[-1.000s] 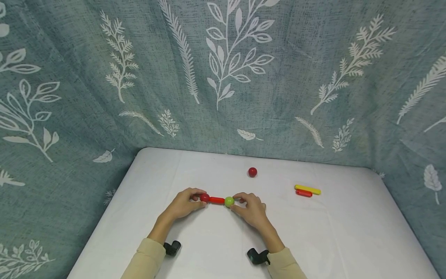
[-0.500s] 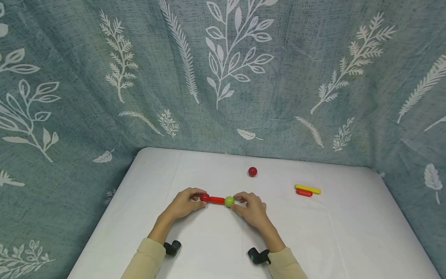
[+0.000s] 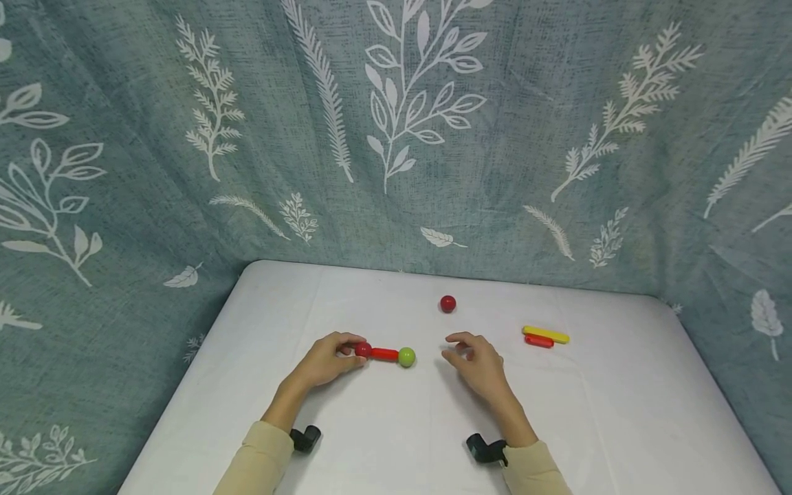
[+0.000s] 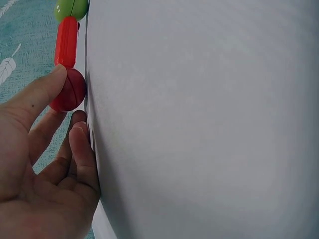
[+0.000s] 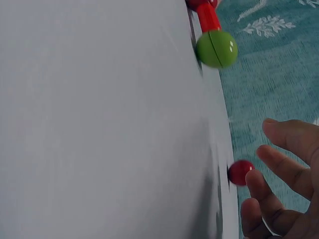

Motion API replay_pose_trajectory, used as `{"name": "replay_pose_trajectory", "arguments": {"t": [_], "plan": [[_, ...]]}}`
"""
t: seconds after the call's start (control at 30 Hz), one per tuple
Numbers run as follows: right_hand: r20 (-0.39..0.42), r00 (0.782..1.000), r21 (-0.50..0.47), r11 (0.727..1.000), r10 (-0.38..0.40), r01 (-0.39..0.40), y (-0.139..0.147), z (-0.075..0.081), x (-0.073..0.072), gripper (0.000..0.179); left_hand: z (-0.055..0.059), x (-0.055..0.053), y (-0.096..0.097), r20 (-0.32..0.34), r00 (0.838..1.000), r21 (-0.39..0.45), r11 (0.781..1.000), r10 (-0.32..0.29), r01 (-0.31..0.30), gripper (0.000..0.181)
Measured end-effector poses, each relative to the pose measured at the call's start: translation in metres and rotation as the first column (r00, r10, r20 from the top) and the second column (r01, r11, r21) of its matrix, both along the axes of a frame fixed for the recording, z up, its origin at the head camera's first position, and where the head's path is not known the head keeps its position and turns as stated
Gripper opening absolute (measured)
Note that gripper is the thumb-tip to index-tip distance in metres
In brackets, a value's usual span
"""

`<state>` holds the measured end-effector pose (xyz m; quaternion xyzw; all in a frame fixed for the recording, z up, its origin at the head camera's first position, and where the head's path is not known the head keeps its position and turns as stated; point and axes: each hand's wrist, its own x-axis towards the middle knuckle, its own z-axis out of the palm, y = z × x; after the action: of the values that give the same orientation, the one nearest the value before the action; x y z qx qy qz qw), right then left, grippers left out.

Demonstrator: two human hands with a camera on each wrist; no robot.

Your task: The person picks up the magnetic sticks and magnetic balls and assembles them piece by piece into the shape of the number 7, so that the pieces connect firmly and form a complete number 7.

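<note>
On the white cloth-covered bench (image 3: 619,426) lies a short chain of toy pieces: a small red ball (image 3: 363,350), a short red plastic rod (image 3: 385,355) and a lime-green ball (image 3: 406,357), joined end to end in a line running left to right. The person's left hand (image 3: 324,361) pinches the red ball at the chain's left end between thumb and fingers; the left wrist view shows the thumb pressed on the ball (image 4: 68,90), with the rod (image 4: 66,41) and green ball (image 4: 71,8) beyond it.

The right hand (image 3: 478,364) holds nothing. It hovers just above the bench, clear of the green ball and to its right, with fingers loosely curled and spread. In the right wrist view the green ball (image 5: 216,49) lies apart from the fingertips (image 5: 279,133).

A second, loose red ball (image 3: 448,304) sits farther back on the bench, behind the right hand. To the right, a flat yellow bar (image 3: 546,335) lies touching another short red rod (image 3: 540,342). A grey-green curtain printed with white leaves (image 3: 396,124) hangs behind the bench.
</note>
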<state>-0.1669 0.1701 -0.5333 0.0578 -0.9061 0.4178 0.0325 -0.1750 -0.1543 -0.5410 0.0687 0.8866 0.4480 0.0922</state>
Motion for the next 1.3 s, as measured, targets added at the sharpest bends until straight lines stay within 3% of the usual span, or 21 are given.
{"name": "replay_pose_trajectory", "arguments": {"t": [0.4, 0.8, 1.03, 1.3], "plan": [[-0.036, 0.995, 0.049, 0.995, -0.090, 0.092, 0.058, 0.006, -0.002, 0.027, 0.002, 0.000, 0.000, 0.005, 1.000, -0.011, 1.000, 0.012, -0.012, 0.036], [-0.136, 0.980, 0.072, 0.986, -0.143, 0.153, 0.111, 0.003, -0.008, 0.028, -0.001, 0.000, -0.001, -0.002, 1.000, -0.013, 1.000, -0.007, 0.007, 0.037], [-0.204, 0.962, 0.118, 0.971, -0.180, 0.207, 0.128, -0.002, -0.011, 0.024, -0.002, -0.001, -0.001, -0.003, 1.000, -0.015, 1.000, -0.004, 0.004, 0.037], [-0.183, 0.962, 0.140, 0.963, -0.205, 0.232, 0.137, -0.001, -0.011, 0.027, -0.002, -0.001, -0.001, -0.005, 1.000, -0.012, 1.000, 0.000, 0.000, 0.037]]}}
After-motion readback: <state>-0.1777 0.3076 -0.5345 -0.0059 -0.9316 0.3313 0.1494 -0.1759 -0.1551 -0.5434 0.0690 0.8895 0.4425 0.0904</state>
